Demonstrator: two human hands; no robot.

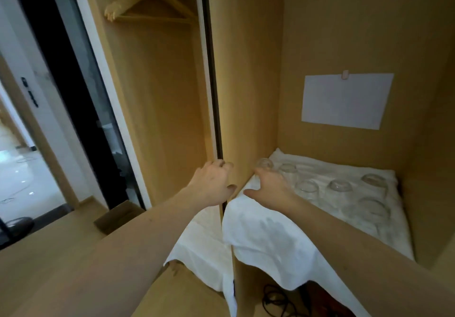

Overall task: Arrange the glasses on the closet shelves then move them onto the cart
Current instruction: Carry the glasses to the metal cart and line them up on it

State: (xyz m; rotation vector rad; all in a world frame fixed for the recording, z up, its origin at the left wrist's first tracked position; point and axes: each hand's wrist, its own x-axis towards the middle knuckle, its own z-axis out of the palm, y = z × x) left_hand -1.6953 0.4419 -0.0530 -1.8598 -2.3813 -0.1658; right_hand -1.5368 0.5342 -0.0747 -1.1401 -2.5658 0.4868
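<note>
Left hand (213, 183) is hooked on the edge of the closet's vertical panel (246, 95), fingers curled round it, bracing me. Right hand (269, 185) hovers low over the white cloth (270, 238) on the shelf, fingers spread and relaxed, nothing held. The glasses (339, 188), 7 or so, sit upside down on that cloth toward the back; the nearest glass (264, 162) is just beyond my fingertips. I'd reach over the cloth without dragging it, or the lot could shift, and close round 1 glass body, lifting straight up. No cart in view.
</note>
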